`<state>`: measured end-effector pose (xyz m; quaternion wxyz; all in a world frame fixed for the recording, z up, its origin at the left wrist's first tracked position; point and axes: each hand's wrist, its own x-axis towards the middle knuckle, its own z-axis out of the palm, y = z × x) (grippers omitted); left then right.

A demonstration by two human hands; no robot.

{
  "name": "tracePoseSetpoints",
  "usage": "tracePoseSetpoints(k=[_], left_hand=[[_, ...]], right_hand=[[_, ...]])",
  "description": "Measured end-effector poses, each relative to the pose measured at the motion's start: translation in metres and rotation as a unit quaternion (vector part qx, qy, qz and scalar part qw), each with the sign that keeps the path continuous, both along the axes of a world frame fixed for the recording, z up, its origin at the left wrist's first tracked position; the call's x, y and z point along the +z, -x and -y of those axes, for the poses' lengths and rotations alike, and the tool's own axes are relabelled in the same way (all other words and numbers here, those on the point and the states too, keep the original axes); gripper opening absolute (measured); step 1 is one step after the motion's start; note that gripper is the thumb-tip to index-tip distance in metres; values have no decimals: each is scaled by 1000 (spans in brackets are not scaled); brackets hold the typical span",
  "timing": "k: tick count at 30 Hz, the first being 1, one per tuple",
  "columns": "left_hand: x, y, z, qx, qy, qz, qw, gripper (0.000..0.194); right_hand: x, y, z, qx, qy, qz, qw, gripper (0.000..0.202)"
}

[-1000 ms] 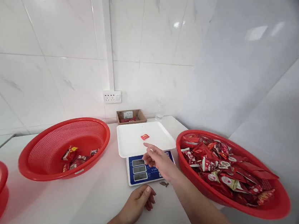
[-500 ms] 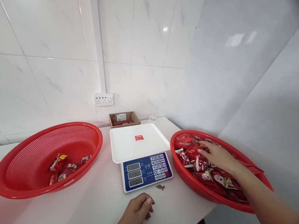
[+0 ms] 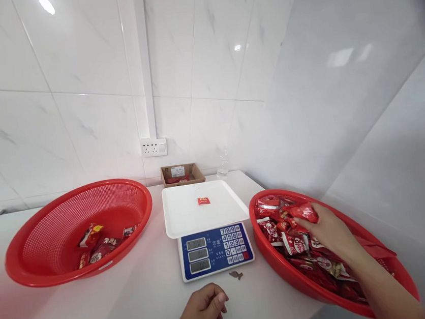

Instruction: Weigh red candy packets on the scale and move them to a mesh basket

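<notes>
My right hand (image 3: 330,230) reaches into the red basket (image 3: 270,260) on the right and pinches a shiny red snack packet (image 3: 303,213) between thumb and fingers. Below and around it lie many other red, white and gold wrapped packets (image 3: 295,242). My left hand (image 3: 204,309) rests on the white table with its fingers loosely curled in; nothing shows in them. In front of that hand stands a scale with a blue keypad panel (image 3: 217,251). On its white tray (image 3: 188,213) lies one small red packet (image 3: 203,201).
At the left stands a second red basket (image 3: 29,270) with several packets (image 3: 91,236) in it. A cardboard box (image 3: 166,174) and a clear plastic object (image 3: 222,164) sit by the tiled wall. A small brown scrap (image 3: 236,275) lies before the scale. A grey panel (image 3: 345,113) rises at the right.
My right hand has taken hold of a red packet and lifted it slightly within the basket. My left hand keeps its place by the scale. The view has shifted a little left and up.
</notes>
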<state>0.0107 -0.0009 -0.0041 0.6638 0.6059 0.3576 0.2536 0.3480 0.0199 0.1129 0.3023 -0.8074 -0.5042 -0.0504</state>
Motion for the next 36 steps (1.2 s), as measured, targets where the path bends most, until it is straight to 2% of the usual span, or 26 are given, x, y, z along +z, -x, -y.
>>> tracePoseSetpoints(k=[2,4,6,9,11,13,16,18,22,24,27,29,32,33,36], left_hand=[[0,0,0,3,6,8,1000,48],[1,1,0,7,24,31,999,48],[2,0,0,15,65,69,995,50],[4,0,3,17,145,126,981,54],[6,-1,5,-8,181,154,971,57],[7,-1,6,-34,205,169,963,60],[7,-1,6,-7,227,167,959,57],[7,-1,4,13,224,166,960,52],[6,2,2,7,194,194,961,49],[6,4,1,5,188,209,960,44],[6,6,2,-15,180,203,962,43],[6,7,3,-33,181,200,963,42],[7,8,3,-39,182,201,962,40],[8,9,3,-37,179,200,963,39],[7,8,2,-30,179,200,963,44]], right_hand=[[10,20,12,0,-5,-92,996,37],[13,47,27,61,-25,-195,979,39],[5,79,42,135,-8,-256,957,39],[-22,128,59,251,91,-239,934,23],[-42,157,62,341,111,-186,915,18],[-59,178,60,371,132,-126,911,17],[-71,194,56,359,135,-105,917,21],[-70,192,57,381,129,-141,905,29],[-61,172,64,453,186,-274,828,63],[-63,163,67,441,180,-358,803,74],[-75,161,67,349,127,-449,812,68],[-83,166,68,317,164,-481,800,62],[-87,173,73,308,232,-512,768,64],[-87,175,74,300,226,-514,771,63],[-86,176,75,278,182,-487,808,55]])
